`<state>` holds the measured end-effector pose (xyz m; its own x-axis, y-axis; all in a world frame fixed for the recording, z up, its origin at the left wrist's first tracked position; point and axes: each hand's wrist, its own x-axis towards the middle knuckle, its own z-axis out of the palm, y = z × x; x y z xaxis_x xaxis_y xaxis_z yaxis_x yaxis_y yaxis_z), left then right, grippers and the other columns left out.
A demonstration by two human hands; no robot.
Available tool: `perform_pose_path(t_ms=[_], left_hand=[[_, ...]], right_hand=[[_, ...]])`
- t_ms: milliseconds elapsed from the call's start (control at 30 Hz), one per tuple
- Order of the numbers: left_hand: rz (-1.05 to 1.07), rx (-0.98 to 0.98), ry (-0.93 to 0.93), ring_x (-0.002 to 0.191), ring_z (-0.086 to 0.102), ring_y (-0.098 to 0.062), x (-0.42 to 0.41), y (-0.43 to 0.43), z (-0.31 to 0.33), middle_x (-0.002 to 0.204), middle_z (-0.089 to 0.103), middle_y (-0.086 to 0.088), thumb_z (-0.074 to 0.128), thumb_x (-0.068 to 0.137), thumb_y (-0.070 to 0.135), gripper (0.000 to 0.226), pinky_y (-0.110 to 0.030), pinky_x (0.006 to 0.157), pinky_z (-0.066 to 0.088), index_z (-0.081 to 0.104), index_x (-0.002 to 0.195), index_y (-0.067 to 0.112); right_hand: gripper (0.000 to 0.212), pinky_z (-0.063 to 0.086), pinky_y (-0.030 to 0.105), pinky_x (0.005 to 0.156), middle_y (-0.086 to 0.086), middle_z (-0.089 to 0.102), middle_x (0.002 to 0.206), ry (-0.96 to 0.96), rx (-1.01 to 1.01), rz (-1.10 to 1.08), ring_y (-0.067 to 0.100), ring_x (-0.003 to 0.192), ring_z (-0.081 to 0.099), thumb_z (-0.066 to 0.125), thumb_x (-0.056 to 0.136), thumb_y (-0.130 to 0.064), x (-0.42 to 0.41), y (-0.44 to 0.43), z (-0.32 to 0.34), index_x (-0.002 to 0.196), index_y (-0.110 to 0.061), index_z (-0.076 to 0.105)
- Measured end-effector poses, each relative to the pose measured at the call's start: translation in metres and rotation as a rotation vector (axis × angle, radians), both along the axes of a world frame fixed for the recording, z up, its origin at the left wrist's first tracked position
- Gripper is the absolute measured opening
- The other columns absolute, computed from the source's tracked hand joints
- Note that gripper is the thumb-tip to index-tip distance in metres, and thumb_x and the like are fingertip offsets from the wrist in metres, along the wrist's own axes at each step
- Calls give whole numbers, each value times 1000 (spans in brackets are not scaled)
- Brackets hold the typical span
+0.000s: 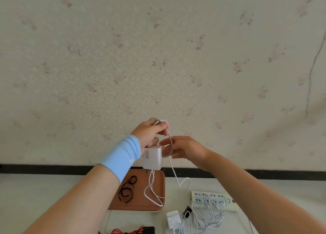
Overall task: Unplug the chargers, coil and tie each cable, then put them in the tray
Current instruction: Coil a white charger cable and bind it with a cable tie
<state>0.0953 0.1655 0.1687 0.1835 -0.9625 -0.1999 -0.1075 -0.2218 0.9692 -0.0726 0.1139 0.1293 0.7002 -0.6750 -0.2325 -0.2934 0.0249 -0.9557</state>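
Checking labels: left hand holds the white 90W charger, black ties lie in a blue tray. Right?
Not quite. The head view shows the tray is reddish-brown, not blue. The left hand does hold the white 90W charger, and the black ties lie in the tray.
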Motion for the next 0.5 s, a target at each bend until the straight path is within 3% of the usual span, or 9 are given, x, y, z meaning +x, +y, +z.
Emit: perform_pose_path(t_ms=[100,167,267,400,500], left_hand=[[34,21,-2,42,27,-11,2,-2,-2,84,70,5,59,95,31,22,-24,46,28,67,96,11],[63,45,74,42,26,-10,4,-4,-5,79,66,4,58,96,31,22,-27,53,39,69,101,12],[107,92,208,40,24,-10,8,-5,-7,75,58,3,57,97,27,17,-37,71,57,66,98,13],[158,112,318,37,24,-9,6,-5,-8,73,55,3,54,99,25,14,-37,71,59,63,94,15],[198,131,443,35,23,-9,6,-6,-8,66,53,4,55,99,25,13,-33,65,58,63,94,16]], right_hand=[[24,53,39,92,6,74,78,51,-69,-20,15,75,70,50,103,-21,6,3,0,100,-17,74],[30,54,35,86,2,70,72,128,-102,-30,13,69,66,51,104,-31,5,2,-2,98,-15,75],[32,54,35,89,-3,74,81,232,-118,-21,14,79,68,54,102,-37,-1,-2,-3,100,-15,77],[24,44,24,85,-7,79,98,288,-146,14,12,101,70,60,99,-32,-7,-7,-2,101,-16,78],[13,50,34,92,-1,78,98,304,-123,35,10,95,70,69,93,-23,-13,-13,-4,102,-17,77]])
